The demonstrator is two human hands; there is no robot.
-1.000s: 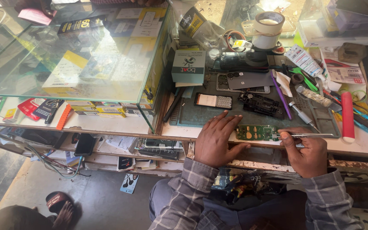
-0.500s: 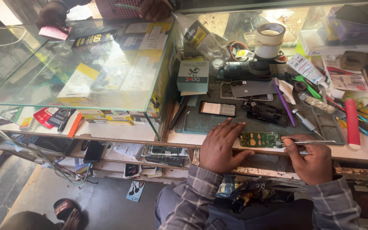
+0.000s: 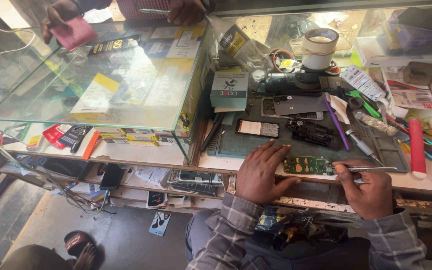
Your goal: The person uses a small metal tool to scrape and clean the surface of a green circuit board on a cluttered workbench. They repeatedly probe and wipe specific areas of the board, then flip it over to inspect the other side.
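A green circuit board (image 3: pixel 308 165) lies at the front edge of a dark work mat (image 3: pixel 256 142). My left hand (image 3: pixel 260 172) rests flat beside it, fingers spread, touching the board's left end. My right hand (image 3: pixel 368 189) grips metal tweezers (image 3: pixel 371 169) that lie level along the mat's front edge, their left end at the board's right end. Behind the board lie a small keypad phone (image 3: pixel 257 129) and a black phone frame (image 3: pixel 312 132).
A glass display case (image 3: pixel 101 80) fills the left. Another person's hands (image 3: pixel 66 20) hold a pink item over it. Tape rolls (image 3: pixel 320 47), a purple tool (image 3: pixel 336 122), a red cylinder (image 3: pixel 416 147), a screwdriver (image 3: pixel 362 145) and boxes crowd the bench.
The view has tilted upward, bringing the other person's hands into sight at the top. My hands stay at the circuit board, with the tweezers in the same place.
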